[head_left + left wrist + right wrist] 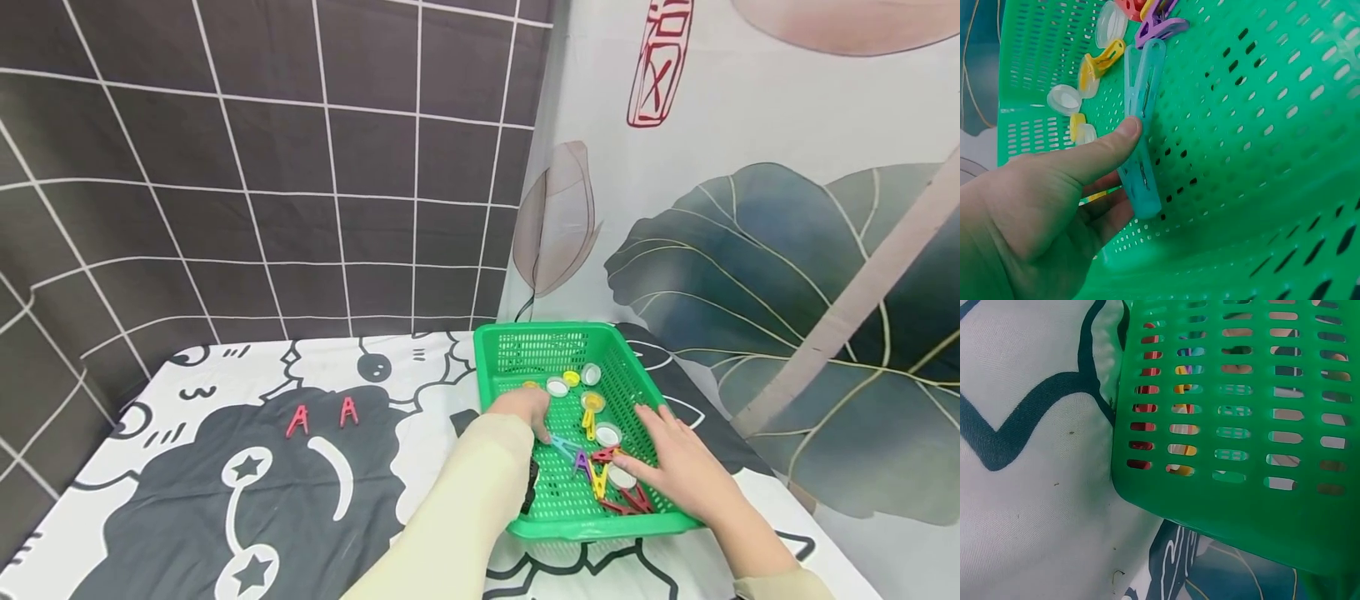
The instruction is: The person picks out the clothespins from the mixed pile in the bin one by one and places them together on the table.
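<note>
My left hand (527, 408) reaches into a green perforated basket (592, 528). In the left wrist view it pinches a light blue clothespin (1147, 81) between thumb and fingers. My right hand (678, 462) lies over the basket's right side with fingers extended. Its thumb is close to a red clothespin (606, 454); contact cannot be made out. Near it lie a purple clothespin (582, 463), a yellow clothespin (598, 482) and a dark red clothespin (637, 500). The right wrist view shows only the basket's outer wall (1210, 506), not the hand.
Another yellow clothespin (589, 423) lies farther back, among several round lids such as a white one (557, 387). Two red clothespins, one left (297, 421) and one right (348, 411), lie on the patterned cloth (187, 508). A dark grid-patterned curtain (262, 167) hangs behind.
</note>
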`<state>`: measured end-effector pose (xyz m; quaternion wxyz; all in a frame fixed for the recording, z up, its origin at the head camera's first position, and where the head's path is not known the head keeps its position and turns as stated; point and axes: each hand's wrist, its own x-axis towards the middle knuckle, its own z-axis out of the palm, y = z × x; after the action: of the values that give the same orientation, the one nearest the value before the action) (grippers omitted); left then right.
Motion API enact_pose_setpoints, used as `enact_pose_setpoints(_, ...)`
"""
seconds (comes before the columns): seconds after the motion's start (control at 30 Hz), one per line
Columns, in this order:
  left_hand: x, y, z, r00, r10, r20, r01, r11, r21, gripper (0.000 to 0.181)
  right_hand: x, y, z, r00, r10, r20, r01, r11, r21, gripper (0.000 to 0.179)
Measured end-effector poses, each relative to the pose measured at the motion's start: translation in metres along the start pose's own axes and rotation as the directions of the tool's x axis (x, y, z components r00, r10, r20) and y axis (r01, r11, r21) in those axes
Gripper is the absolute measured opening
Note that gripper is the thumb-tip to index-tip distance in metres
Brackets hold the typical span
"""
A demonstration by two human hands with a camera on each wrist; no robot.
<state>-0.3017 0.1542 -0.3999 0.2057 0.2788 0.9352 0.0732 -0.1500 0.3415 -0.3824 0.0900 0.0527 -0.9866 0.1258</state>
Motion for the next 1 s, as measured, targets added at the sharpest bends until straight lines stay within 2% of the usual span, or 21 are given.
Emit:
enact_pose_setpoints(0.2,0.001,0.001,-0.001,0.998,0.061,0.017,-0.061,0.997,0.056,0.030,0.000,0.000,-0.001,1.000,0.002,0.010,-0.002,1.000,0.001,0.088)
enact_pose_setpoints(0.43,-0.005,0.002,-0.003,0.997,0.066,0.047,-0.067,0.997,0.026,0.026,0.001,0.000,-0.001,1.000,0.007,0.019,-0.007,1.000,0.007,0.086)
enact_pose_setpoints(0.5,-0.006,0.003,-0.003,0.995,0.084,0.051,-0.085,0.996,0.021,0.024,0.001,0.000,-0.001,1.000,0.014,0.024,-0.014,1.000,0.008,0.086)
enact_pose_setpoints(0.73,-0.004,0.003,-0.001,0.996,0.079,0.036,-0.074,0.990,-0.124,0.025,0.002,-0.001,-0.001,0.999,0.015,0.034,-0.015,1.000,0.007,0.085)
enact_pose_setpoints(1.0,0.006,0.001,0.000,0.992,0.130,-0.006,-0.128,0.972,-0.195,0.025,0.003,-0.001,-0.001,0.999,0.015,0.036,-0.015,1.000,0.006,0.087)
